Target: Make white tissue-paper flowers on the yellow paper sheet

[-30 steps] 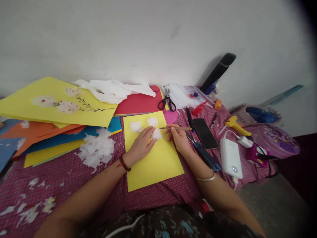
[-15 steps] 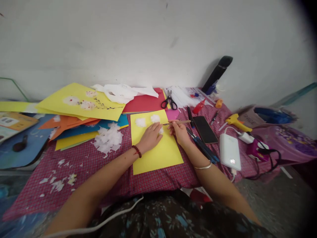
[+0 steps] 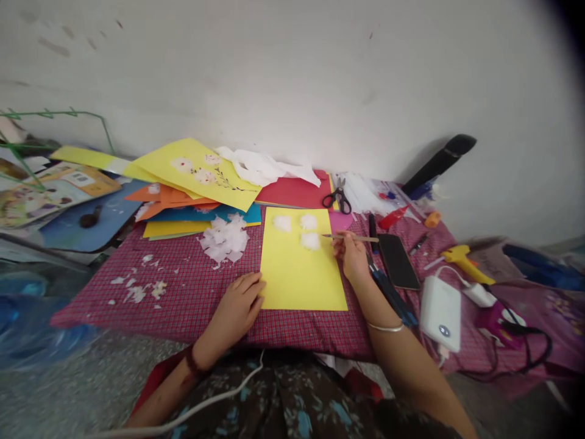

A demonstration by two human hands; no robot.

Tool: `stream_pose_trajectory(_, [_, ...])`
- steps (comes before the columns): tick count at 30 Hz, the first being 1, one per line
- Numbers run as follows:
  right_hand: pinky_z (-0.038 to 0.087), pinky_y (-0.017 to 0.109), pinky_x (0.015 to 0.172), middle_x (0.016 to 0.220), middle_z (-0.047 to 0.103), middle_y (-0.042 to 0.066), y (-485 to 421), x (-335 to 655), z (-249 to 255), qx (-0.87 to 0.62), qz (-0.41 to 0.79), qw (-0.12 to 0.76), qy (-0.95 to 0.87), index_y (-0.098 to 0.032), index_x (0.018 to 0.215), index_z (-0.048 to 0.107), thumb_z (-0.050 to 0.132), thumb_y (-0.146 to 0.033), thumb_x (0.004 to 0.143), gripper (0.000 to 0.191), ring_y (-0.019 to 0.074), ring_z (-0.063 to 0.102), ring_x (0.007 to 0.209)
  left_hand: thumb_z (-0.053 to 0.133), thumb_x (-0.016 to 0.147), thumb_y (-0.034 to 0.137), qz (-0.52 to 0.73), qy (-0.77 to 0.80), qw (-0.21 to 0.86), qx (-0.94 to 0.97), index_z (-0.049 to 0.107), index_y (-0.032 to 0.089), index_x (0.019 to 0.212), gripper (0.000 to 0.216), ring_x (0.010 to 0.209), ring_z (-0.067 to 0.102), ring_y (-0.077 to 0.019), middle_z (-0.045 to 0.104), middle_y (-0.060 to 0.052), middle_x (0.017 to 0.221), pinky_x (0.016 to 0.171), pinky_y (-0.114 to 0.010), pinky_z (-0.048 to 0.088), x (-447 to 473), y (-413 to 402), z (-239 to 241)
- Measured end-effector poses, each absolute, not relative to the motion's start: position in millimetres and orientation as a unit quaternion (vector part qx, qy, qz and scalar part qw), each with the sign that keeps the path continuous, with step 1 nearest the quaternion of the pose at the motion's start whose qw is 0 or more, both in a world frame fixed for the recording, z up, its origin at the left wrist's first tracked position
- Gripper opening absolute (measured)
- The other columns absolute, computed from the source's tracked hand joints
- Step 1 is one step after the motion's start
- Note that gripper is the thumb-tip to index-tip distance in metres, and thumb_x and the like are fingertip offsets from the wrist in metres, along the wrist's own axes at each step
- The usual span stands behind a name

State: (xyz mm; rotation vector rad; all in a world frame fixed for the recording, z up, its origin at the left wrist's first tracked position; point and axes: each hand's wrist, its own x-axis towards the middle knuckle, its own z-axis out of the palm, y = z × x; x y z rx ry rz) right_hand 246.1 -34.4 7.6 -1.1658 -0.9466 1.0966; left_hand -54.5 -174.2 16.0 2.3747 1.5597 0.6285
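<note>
wall [image 3: 292, 79]: pale, smudged, brightest near centre | floor [image 3: 116, 369]: grey, speckled | tablecloth [image 3: 183, 305]: red, checked

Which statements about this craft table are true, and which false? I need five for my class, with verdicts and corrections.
1. The right hand holds a slim paintbrush-like tool. True.
2. The yellow sheet in front of the person bears five white tufts. False: three white tufts.
3. The left hand grips a power bank. False: it holds nothing, its fingertips at the sheet's left edge.
4. The scissors have black handles. True.
5. The glue gun is green. False: it is yellow.
</note>
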Motion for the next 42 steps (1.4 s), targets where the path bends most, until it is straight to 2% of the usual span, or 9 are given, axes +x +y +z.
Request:
stream_pose_trajectory(9, [0.038,0.02,0.039,0.061,0.063,-0.003,-31.5,250.0,5.8,-0.492,0.486,0.62,-0.372,-0.017,0.089,0.063,0.063,-0.054,0.082,0.037,0.0072,0.05,0.041,0.047,0.095,0.021,0.223,0.523,0.132,0.812,0.065,0.012,0.116,0.028,0.12,0.056,-0.0257,0.062,-0.015,0.128,0.104,-0.046,0.046,-57.0,-166.0,16.6])
stream_pose_trajectory(13, [0.039,0.02,0.038,0.06,0.063,-0.003,-29.5,250.4,7.0,-0.502,0.489,0.614,-0.362,-0.017,0.09,0.062,0.063,-0.055,0.082,0.039,0.0071,0.05,0.04,0.047,0.096,0.025,0.178,0.505,0.1,0.839,0.063,0.016,0.124,0.033,0.127,0.053,-0.0281,0.059,-0.014,0.137,0.108,-0.047,0.043,-61.2,-169.2,15.0])
stream_pose_trajectory(17, [0.039,0.02,0.037,0.059,0.063,-0.003,-28.3,250.2,8.5,-0.514,0.491,0.609,-0.353,-0.017,0.088,0.062,0.064,-0.056,0.081,0.039,0.0067,0.049,0.039,0.057,0.092,0.04,0.086,0.443,0.05,0.891,0.052,0.021,0.142,0.053,0.139,0.043,-0.0341,0.047,-0.012,0.152,0.112,-0.053,0.036,-78.3,-180.6,12.8])
stream_pose_trajectory(19, [0.039,0.02,0.037,0.059,0.062,-0.003,-27.9,249.8,8.9,-0.516,0.493,0.604,-0.355,-0.017,0.087,0.062,0.064,-0.056,0.081,0.039,0.0066,0.049,0.039,0.066,0.084,0.051,0.056,0.417,0.045,0.906,0.048,0.024,0.145,0.07,0.139,0.041,-0.0375,0.044,-0.011,0.154,0.112,-0.056,0.034,-90.2,-187.7,10.8])
stream_pose_trajectory(21, [0.039,0.02,0.037,0.058,0.062,-0.003,-27.8,249.3,9.0,-0.52,0.491,0.599,-0.36,-0.017,0.085,0.062,0.064,-0.056,0.081,0.039,0.0065,0.049,0.038,0.072,0.076,0.055,0.042,0.409,0.051,0.91,0.046,0.027,0.147,0.081,0.14,0.04,-0.0385,0.041,-0.01,0.156,0.113,-0.056,0.032,-99.5,-194.1,9.5])
stream_pose_trajectory(24, [0.04,0.02,0.038,0.059,0.062,-0.003,-28.3,248.9,8.8,-0.52,0.49,0.595,-0.368,-0.017,0.086,0.062,0.064,-0.055,0.08,0.038,0.0068,0.049,0.04,0.072,0.077,0.036,0.042,0.426,0.055,0.902,0.046,0.031,0.147,0.075,0.142,0.039,-0.0344,0.04,-0.007,0.157,0.116,-0.053,0.03,-103.5,-200.4,10.3])
stream_pose_trajectory(27, [0.039,0.021,0.038,0.06,0.062,-0.003,-29.4,249.6,8.3,-0.517,0.494,0.59,-0.374,-0.017,0.087,0.063,0.065,-0.055,0.079,0.039,0.0073,0.049,0.04,0.067,0.077,0.023,0.05,0.454,0.049,0.888,0.048,0.028,0.146,0.072,0.141,0.04,-0.0324,0.043,-0.005,0.155,0.116,-0.052,0.03,-98.3,-202.1,12.9])
stream_pose_trajectory(42, [0.036,0.022,0.039,0.059,0.059,-0.002,-30.2,249.2,12.0,-0.525,0.508,0.544,-0.413,-0.019,0.082,0.063,0.061,-0.055,0.08,0.036,0.0077,0.047,0.041,0.059,0.073,0.017,0.058,0.474,0.036,0.878,0.051,0.025,0.143,0.07,0.139,0.043,-0.0321,0.045,-0.004,0.153,0.115,-0.053,0.03,-91.0,-202.9,14.1])
